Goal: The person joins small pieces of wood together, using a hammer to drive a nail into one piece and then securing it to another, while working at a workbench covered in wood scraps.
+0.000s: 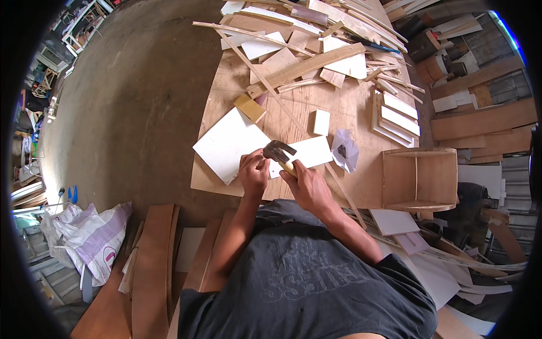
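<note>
My right hand (pixel 310 187) is wrapped round the pale handle of a claw hammer (pixel 278 151), just behind its dark, worn metal head. Close beside the head, my left hand (pixel 254 172) is closed with its fingertips pinched together; whatever they hold is too small to make out. Beneath and around the hands lie two white boards: a squarish one (pixel 228 141) on the left and a narrower one (pixel 309 155) on the right. To the right, a crumpled paper sheet (pixel 345 151) carries a small dark heap I cannot identify.
The plywood table (pixel 361 186) bears a yellowish block (pixel 249 108), a small white block (pixel 322 122) and long wood strips. Piled offcuts (pixel 307 65) cover its far side. An open wooden box (pixel 402 178) stands at right; brown boards (pixel 153 254) and a white sack (pixel 93 240) are lower left.
</note>
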A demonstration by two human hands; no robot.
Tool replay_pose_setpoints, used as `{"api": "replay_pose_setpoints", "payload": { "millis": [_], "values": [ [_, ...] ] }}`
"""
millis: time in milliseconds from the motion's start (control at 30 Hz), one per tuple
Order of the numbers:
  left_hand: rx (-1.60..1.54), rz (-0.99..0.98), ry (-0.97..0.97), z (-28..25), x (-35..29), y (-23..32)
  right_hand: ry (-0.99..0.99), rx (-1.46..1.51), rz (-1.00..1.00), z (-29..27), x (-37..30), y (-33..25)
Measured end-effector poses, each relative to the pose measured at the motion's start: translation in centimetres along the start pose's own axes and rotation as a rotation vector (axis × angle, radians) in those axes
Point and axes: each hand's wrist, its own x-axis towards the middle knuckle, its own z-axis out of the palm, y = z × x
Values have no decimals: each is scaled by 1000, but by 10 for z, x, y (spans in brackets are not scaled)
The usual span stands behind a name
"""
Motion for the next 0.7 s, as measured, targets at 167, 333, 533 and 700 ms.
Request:
{"api": "replay_pose_setpoints", "payload": {
  "millis": [167, 333, 533, 700],
  "values": [
    [-55, -8, -7, -1, 2, 7, 111, 79, -75, -12, -3, -14],
    [-33, -19, -21, 4, 4, 6, -58, -53, -36, -5, -2, 0],
    [-11, 66, -44, -3, 10, 9, 18, 54, -32, -11, -8, -11],
    [29, 60, -85, -4, 7, 0, 11, 14, -38, -10, -4, -9]
  ]
}}
